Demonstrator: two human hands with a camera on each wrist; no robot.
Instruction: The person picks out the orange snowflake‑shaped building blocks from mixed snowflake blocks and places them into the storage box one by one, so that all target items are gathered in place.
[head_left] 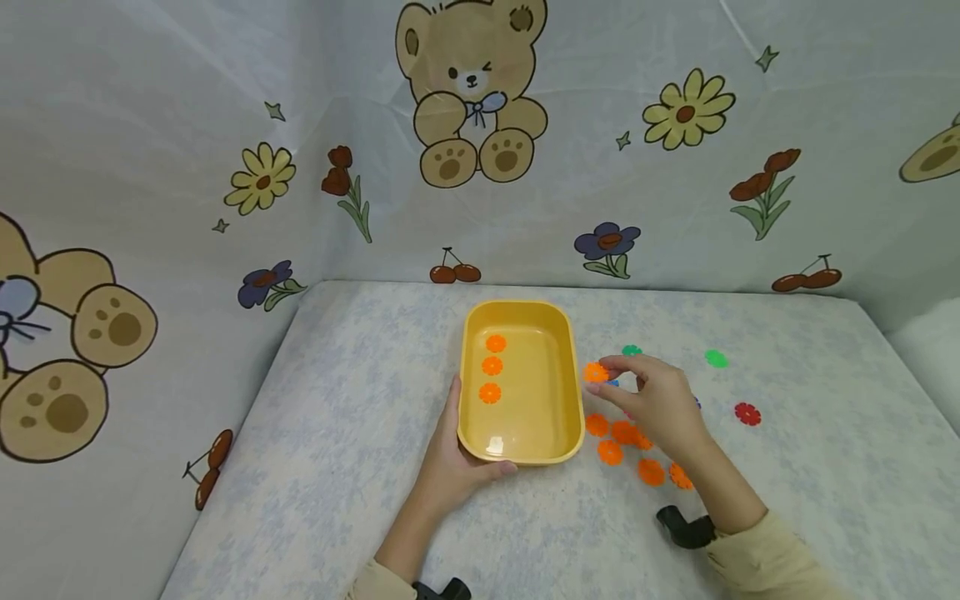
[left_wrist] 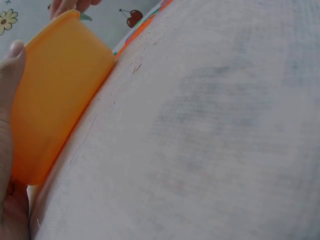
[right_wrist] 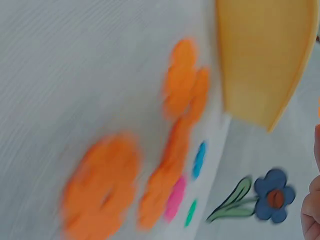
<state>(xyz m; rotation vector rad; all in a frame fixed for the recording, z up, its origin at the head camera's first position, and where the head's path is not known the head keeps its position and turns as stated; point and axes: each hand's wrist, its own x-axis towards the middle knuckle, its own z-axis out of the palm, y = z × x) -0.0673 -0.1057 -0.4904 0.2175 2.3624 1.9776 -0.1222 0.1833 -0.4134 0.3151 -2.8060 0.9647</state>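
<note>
A yellow rectangular tray (head_left: 555, 450) rests on the table with three orange flower-shaped discs (head_left: 492, 366) in a column on its left side. My left hand (head_left: 450, 458) grips the tray's lower left corner, thumb along the near edge; in the left wrist view the thumb lies against the tray wall (left_wrist: 65, 90). Between thumb and index finger, my right hand (head_left: 660, 400) pinches another orange flower-shaped disc (head_left: 596, 372) just beyond the tray's right rim. Only a sliver of that hand (right_wrist: 311, 210) shows in the right wrist view.
Several loose orange discs (head_left: 611, 452) lie right of the tray, partly under the right hand. Farther out are a red disc (head_left: 747, 414), a light green disc (head_left: 716, 358) and a teal disc (head_left: 632, 350). A patterned cloth (head_left: 480, 225) hangs behind the table.
</note>
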